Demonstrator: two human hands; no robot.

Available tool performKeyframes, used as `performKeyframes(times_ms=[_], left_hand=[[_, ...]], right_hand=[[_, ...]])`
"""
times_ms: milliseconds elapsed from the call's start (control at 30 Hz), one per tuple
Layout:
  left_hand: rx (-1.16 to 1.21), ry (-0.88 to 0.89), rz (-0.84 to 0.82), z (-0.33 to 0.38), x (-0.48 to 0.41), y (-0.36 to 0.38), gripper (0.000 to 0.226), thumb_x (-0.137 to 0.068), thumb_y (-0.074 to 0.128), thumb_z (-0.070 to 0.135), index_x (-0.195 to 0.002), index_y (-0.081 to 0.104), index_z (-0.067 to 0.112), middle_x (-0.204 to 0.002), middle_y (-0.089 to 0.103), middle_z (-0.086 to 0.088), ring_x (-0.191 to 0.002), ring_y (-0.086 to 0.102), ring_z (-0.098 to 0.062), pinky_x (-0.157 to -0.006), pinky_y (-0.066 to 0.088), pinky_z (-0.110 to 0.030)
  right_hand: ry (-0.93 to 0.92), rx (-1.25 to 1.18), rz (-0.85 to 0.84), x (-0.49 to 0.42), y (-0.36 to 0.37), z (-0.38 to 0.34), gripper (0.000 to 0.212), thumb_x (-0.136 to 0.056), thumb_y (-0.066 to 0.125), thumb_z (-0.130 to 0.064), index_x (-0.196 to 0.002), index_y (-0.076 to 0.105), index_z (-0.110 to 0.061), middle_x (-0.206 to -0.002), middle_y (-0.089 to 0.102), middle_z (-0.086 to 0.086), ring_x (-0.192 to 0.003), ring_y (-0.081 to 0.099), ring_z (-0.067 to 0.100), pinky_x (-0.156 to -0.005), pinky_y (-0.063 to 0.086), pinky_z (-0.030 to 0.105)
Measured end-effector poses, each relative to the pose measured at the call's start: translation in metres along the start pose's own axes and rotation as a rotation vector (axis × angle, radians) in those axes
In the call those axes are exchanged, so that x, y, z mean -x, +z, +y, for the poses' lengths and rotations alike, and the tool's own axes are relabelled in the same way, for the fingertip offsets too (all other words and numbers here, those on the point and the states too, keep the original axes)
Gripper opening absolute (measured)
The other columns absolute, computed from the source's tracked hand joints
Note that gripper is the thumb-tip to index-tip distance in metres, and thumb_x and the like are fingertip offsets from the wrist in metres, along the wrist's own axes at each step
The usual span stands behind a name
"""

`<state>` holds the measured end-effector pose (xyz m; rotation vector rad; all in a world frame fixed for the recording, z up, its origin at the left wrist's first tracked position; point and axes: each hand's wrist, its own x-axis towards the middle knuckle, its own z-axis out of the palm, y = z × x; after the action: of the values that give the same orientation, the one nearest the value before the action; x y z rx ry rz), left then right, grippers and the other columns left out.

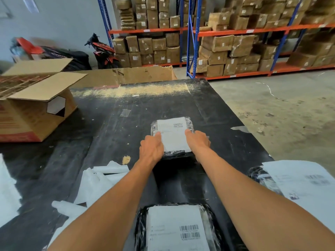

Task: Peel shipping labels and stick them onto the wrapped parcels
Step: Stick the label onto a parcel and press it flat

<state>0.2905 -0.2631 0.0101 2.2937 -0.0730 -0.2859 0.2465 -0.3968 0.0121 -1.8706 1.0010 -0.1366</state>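
A small black wrapped parcel (pixel 190 123) lies in the middle of the black table (pixel 112 127), with a white shipping label (pixel 174 134) covering its top. My left hand (pixel 151 149) grips the parcel's left side, thumb on the label. On the right side my right hand (pixel 198 142) grips the parcel, its thumb lying on the label too. A second labelled black parcel (pixel 177 227) sits at the near edge between my forearms. A third parcel (pixel 261 176) under white label sheets (pixel 299 183) lies at the right.
Peeled white backing papers (pixel 97 182) are strewn on the table's near left. An open cardboard box (pixel 34 107) stands at the left. Another flattened carton (pixel 126 75) is beyond the table's far edge. Blue and orange racks (pixel 235 31) of boxes line the back. Concrete floor lies to the right.
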Motion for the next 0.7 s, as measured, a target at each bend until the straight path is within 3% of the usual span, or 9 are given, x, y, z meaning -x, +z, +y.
performKeyframes(times_ms=[100,300,400,467,700], left_hand=[[0.066,0.025,0.07,0.012,0.008,-0.019,0.05,-0.105,0.028,0.031,-0.118,0.058,-0.007,-0.124,0.059,-0.024,-0.099,0.052,-0.034,-0.08,0.037,-0.033],[0.189,0.007,0.24,0.019,0.037,-0.047,0.045,-0.105,0.033,0.03,-0.111,0.059,-0.007,-0.114,0.063,-0.021,-0.093,0.054,-0.03,-0.078,0.038,-0.032],[0.231,0.04,0.289,0.021,0.065,-0.06,0.043,-0.104,0.034,0.031,-0.101,0.06,-0.004,-0.108,0.065,-0.021,-0.087,0.057,-0.031,-0.073,0.039,-0.034],[0.263,0.051,0.307,0.022,0.086,-0.07,0.041,-0.104,0.036,0.031,-0.098,0.06,-0.002,-0.106,0.066,-0.019,-0.081,0.057,-0.026,-0.072,0.043,-0.036],[0.268,0.076,0.254,0.006,0.18,-0.088,0.037,-0.105,0.037,0.03,-0.111,0.057,-0.001,-0.114,0.064,-0.017,-0.102,0.062,-0.032,-0.087,0.05,-0.041]], right_hand=[[-0.074,-0.004,-0.036,0.009,-0.008,-0.019,0.058,-0.099,0.041,-0.047,-0.146,0.046,-0.012,-0.149,0.046,0.01,-0.137,0.039,0.035,-0.111,0.03,0.041],[-0.179,-0.117,-0.018,0.049,-0.022,-0.041,0.045,-0.094,0.049,-0.047,-0.121,0.061,-0.014,-0.134,0.06,0.009,-0.121,0.055,0.032,-0.101,0.045,0.039],[-0.207,-0.173,-0.014,0.082,-0.033,-0.043,0.058,-0.094,0.049,-0.047,-0.143,0.05,-0.015,-0.144,0.053,0.007,-0.128,0.05,0.031,-0.107,0.043,0.045],[-0.203,-0.206,-0.005,0.104,-0.039,-0.039,0.061,-0.095,0.049,-0.047,-0.147,0.044,-0.015,-0.148,0.049,0.006,-0.13,0.048,0.031,-0.107,0.042,0.043],[-0.153,-0.274,0.098,0.193,-0.055,0.002,0.056,-0.094,0.053,-0.044,-0.136,0.051,-0.008,-0.132,0.058,0.009,-0.117,0.055,0.032,-0.1,0.048,0.043]])
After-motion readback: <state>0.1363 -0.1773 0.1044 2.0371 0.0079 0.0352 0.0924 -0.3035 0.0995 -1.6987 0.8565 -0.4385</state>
